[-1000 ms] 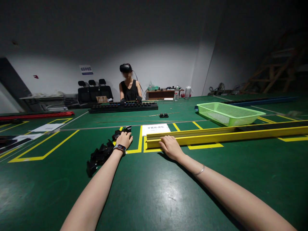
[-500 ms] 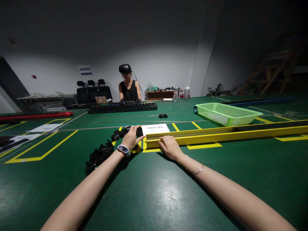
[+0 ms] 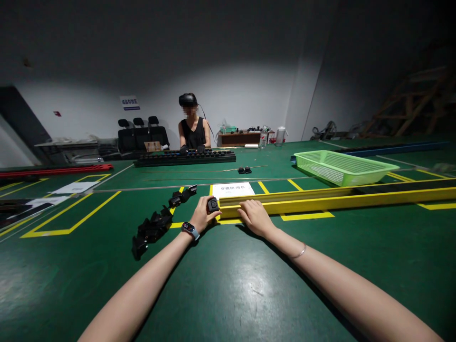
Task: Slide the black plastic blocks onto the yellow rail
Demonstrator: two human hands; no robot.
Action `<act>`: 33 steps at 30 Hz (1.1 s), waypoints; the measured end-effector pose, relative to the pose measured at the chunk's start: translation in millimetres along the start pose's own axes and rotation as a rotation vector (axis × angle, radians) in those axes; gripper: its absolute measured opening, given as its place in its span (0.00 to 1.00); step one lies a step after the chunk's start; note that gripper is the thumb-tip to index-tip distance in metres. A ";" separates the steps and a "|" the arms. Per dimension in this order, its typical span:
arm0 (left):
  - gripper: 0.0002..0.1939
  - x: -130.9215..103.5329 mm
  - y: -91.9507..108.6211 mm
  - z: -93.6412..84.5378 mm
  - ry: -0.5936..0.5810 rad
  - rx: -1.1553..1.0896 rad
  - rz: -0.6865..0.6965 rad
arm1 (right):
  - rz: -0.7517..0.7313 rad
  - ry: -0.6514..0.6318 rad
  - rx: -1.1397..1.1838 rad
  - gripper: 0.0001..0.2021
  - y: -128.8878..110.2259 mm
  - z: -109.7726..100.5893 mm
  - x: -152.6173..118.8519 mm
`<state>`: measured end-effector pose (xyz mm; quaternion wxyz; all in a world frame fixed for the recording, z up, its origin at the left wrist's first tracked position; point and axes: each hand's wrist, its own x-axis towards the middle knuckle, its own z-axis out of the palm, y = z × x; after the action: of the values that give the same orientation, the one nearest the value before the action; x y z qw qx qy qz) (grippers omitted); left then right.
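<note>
My left hand (image 3: pixel 202 216) is closed around a small black square module (image 3: pixel 213 204) with a raised pattern on its face. It holds the module right at the near-left end of a long yellow rail (image 3: pixel 320 200); whether the two touch, I cannot tell. Curled over the front edge of that rail, close to the same end, are the fingers of my right hand (image 3: pixel 255 217). Left of my left hand, a loose row of several black modules (image 3: pixel 155 226) lies on the green table (image 3: pixel 228 285).
Behind the rail stands a green plastic basket (image 3: pixel 344 168). A printed paper (image 3: pixel 233 189) lies beyond the rail's end. Two small black parts (image 3: pixel 244 170) sit farther back. Across the table, a person (image 3: pixel 194 130) in a headset works at a black rail (image 3: pixel 185 159).
My left hand has drawn the black module away from the loose row, nearer to me and to the rail's end. My right hand stays on the rail. The view has shifted slightly.
</note>
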<state>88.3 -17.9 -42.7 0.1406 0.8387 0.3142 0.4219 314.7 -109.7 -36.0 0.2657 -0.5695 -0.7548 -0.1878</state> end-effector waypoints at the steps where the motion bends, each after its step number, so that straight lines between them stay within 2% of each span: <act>1: 0.26 0.3 -0.5 -0.1 0.008 0.007 -0.004 | -0.002 -0.002 0.000 0.17 0.0 0.1 0.0; 6: 0.28 0.7 -6.2 0.9 0.044 0.024 -0.029 | 0.000 -0.002 0.008 0.18 0.5 0.7 -0.5; 12: 0.28 0.4 -4.3 -0.2 -0.030 -0.093 -0.069 | 0.000 0.000 0.013 0.17 0.1 -0.4 -0.1; 16: 0.32 0.9 -4.5 -0.4 -0.025 -0.144 -0.144 | 0.004 0.002 0.016 0.17 -0.5 -1.8 0.0; 19: 0.33 1.2 -6.4 0.9 -0.051 -0.298 -0.221 | 0.003 0.003 0.013 0.17 -0.6 -2.0 -0.2; 22: 0.31 1.5 -6.8 1.3 -0.079 -0.422 -0.239 | 0.002 0.002 0.008 0.17 -0.9 -2.1 -0.1; 29: 0.27 1.5 -4.5 -1.7 -0.039 -0.276 -0.207 | 0.002 -0.001 0.007 0.17 -1.3 -2.0 0.5; 33: 0.29 1.1 -6.7 -1.0 -0.027 -0.218 -0.195 | -0.002 0.002 -0.001 0.17 -1.0 -1.7 0.3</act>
<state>85.3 -12.1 -44.8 0.2754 0.7895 0.3446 0.4266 314.0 -110.7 -34.5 0.2659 -0.5688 -0.7550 -0.1888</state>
